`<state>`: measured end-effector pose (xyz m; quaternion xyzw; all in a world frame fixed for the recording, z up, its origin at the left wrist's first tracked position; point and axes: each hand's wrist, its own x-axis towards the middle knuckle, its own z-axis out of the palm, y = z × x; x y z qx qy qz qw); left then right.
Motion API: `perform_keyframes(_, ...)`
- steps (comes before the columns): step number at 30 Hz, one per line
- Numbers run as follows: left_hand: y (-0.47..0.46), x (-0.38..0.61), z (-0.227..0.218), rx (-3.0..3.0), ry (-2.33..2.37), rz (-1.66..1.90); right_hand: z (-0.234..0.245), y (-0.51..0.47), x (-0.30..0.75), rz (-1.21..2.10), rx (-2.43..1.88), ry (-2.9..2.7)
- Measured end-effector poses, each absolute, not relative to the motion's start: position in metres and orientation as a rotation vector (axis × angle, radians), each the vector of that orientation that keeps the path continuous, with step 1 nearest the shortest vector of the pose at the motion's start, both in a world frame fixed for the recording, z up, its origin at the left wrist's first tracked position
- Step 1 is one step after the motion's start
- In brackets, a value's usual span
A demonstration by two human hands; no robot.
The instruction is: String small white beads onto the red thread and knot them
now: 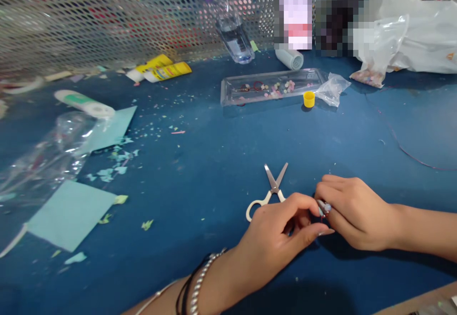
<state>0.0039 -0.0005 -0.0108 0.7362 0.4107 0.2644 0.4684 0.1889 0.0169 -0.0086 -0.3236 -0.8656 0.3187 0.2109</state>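
My left hand (282,231) and my right hand (352,212) meet low on the blue table (214,162), fingertips pinched together on a tiny pale piece (325,207) with a thin dark thread; I cannot make out what it is. My left wrist wears bead and cord bracelets (196,289). A small pair of white-handled scissors (269,191) lies open on the table just beyond my left hand, its handle partly hidden by my fingers.
A clear plastic tray (271,89) with small beads lies farther back, a yellow cap (309,99) beside it. Glue tubes (162,70), a water bottle (233,34), plastic bags (403,34), light blue paper sheets (69,215) and scraps lie around. A perforated metal screen (107,15) closes the back.
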Motion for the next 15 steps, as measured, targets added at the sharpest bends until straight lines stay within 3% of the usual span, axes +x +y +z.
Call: perform_keyframes(15, 0.0006, 0.0059, -0.0024, 2.108, 1.053, 0.821, -0.0069, 0.0178, 0.1889, 0.99, -0.797, -2.493)
